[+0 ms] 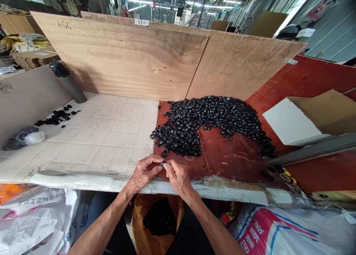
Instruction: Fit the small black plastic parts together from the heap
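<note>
Near the table's front edge, my left hand (144,172) and my right hand (178,175) meet, fingertips pinched together. Between them is a small black ring-like part (162,163), mostly covered by the fingers. Just beyond my fingertips lies a loose black ring (165,152). A large pile of similar small black parts (211,114) spreads over the red board (228,154) ahead and to the right. Below my hands, an open brown sack (139,218) stands at the table edge with a dark inside; its contents are too dark to tell.
White tiles (102,132) cover the table's left side. A grey bottle (69,84), scattered black pieces (57,116) and a plastic bag (23,137) stand there. A plywood wall (133,58) closes the back. An open carton (300,125) and a metal bar (317,149) are at right.
</note>
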Demonstrator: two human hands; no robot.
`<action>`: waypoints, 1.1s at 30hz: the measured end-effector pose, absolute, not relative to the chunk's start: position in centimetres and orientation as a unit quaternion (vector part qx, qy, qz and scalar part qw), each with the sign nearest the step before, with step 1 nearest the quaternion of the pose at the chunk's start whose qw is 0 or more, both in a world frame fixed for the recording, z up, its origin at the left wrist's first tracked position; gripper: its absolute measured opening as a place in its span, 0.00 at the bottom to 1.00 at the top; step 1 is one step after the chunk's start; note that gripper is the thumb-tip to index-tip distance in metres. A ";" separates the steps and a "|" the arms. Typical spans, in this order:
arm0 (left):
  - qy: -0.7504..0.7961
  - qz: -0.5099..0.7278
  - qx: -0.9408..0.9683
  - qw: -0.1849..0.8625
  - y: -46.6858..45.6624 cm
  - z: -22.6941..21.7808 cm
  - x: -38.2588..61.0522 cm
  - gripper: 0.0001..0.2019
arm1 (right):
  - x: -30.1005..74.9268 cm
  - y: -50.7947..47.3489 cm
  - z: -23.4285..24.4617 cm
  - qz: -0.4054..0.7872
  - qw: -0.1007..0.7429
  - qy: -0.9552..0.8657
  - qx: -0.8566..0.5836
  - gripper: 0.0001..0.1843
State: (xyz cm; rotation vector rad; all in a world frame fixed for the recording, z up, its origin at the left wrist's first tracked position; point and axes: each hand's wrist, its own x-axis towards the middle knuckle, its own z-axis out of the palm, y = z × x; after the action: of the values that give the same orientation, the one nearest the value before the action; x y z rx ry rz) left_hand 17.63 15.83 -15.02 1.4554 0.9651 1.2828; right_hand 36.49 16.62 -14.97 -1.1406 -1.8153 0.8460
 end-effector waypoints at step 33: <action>0.419 0.523 0.557 0.492 15.7 -15.0 17.7 0.15 | 36.3 16.0 -14.4 0.323 0.453 -0.692 -0.460 0.12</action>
State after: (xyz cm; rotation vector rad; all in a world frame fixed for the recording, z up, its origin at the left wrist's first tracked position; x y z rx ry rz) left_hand 17.71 15.72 -14.97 1.3508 1.0159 1.2692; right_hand 36.28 15.95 -14.36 -1.1345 -1.7093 0.7962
